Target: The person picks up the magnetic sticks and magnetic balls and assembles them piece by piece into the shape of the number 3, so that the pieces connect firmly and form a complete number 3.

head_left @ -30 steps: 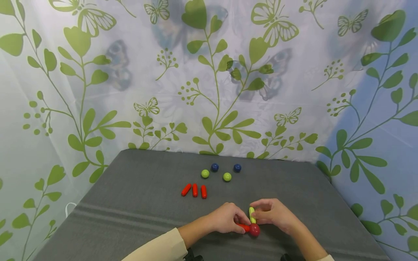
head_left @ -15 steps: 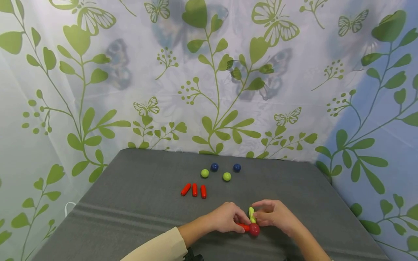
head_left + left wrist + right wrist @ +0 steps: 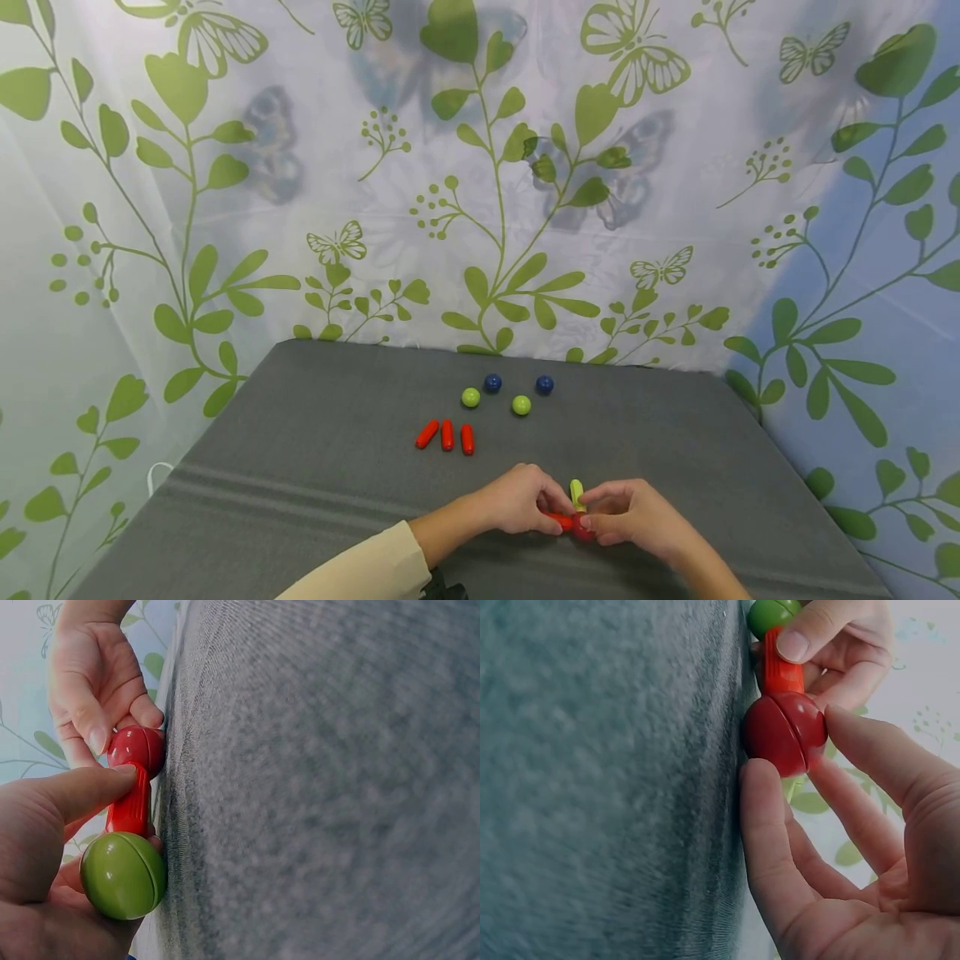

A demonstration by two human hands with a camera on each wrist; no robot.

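My left hand (image 3: 525, 502) pinches a red ribbed rod (image 3: 129, 804) between thumb and fingers, low over the grey cloth. One end of that rod meets a glossy green ball (image 3: 121, 876), which the left hand hides in the head view. At its other end is a dark red ball (image 3: 780, 736) with a groove round it. My right hand (image 3: 637, 518) grips this red ball, thumb on one side and fingertips on the other. From the red ball a yellow-green rod (image 3: 576, 492) points away toward the back of the table, partly behind the right fingers.
Three loose red rods (image 3: 447, 435) lie left of the middle of the grey table (image 3: 337, 467). Behind them sit two green balls (image 3: 521, 405) and two dark blue balls (image 3: 492, 383). A leaf-and-butterfly curtain (image 3: 390, 275) hangs along the table's far edge.
My right hand has come down from beside the yellow-green rod onto the red ball, which its fingers now partly cover. The left hand keeps its grip on the red rod.
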